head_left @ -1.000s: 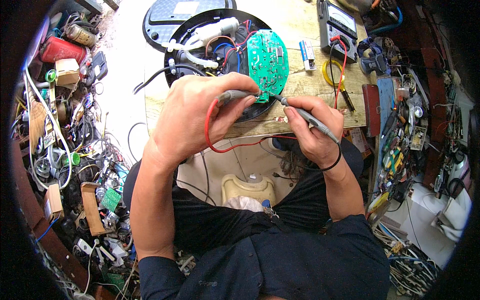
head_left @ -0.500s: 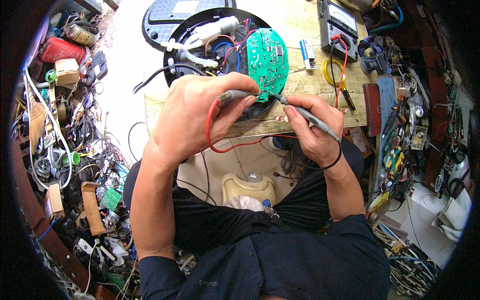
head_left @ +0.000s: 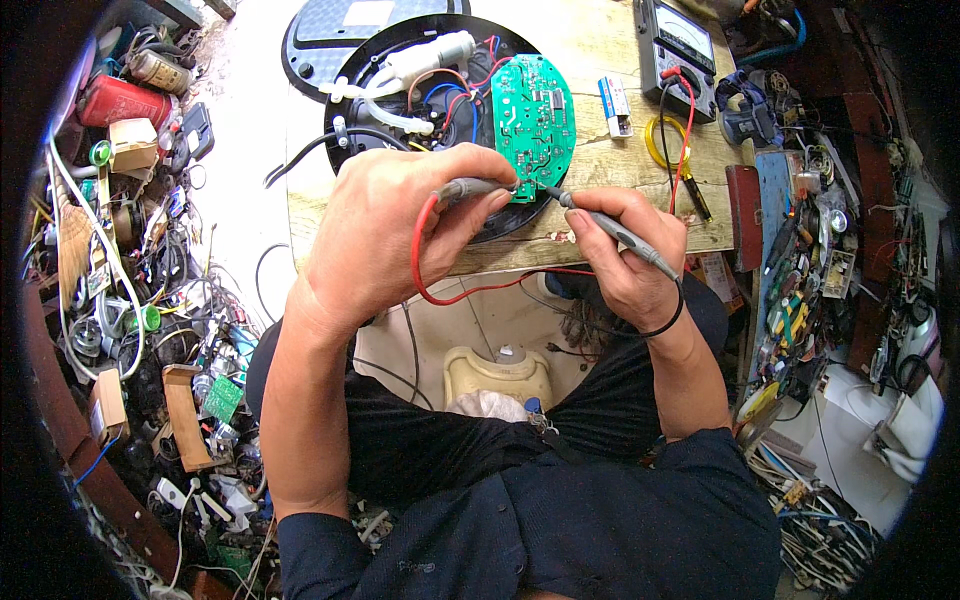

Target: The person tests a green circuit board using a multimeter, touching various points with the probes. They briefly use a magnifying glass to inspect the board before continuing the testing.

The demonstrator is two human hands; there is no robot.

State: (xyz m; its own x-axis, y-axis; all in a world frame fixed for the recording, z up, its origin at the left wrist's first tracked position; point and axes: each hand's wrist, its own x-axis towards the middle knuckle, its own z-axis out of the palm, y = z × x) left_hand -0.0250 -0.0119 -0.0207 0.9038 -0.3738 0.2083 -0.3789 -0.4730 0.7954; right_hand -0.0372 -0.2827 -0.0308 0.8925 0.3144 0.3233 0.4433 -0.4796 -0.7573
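Note:
A green circuit board [head_left: 533, 110] lies on the right side of a round black housing [head_left: 350, 95], with wires, white tubing and a pale cylindrical part [head_left: 430, 60] beside it. My left hand [head_left: 400, 210] is closed on a grey test probe [head_left: 462, 190] with a red lead, its tip end at the board's lower edge. Between the fingers of my right hand [head_left: 630, 260] is a second grey probe [head_left: 622, 235] with a black lead. That one points at the board's lower right edge; whether either tip touches is too small to tell.
An analog multimeter [head_left: 680, 60] with leads plugged in stands at the table's back right. Near it are a small white-and-blue box [head_left: 615, 107] and a yellow cable coil [head_left: 660, 140]. Cluttered parts [head_left: 150, 330] line the left; tools [head_left: 790, 310] crowd the right.
The circuit board and housing have shifted very slightly left in view. Both hands keep their hold on the probes in almost the same place.

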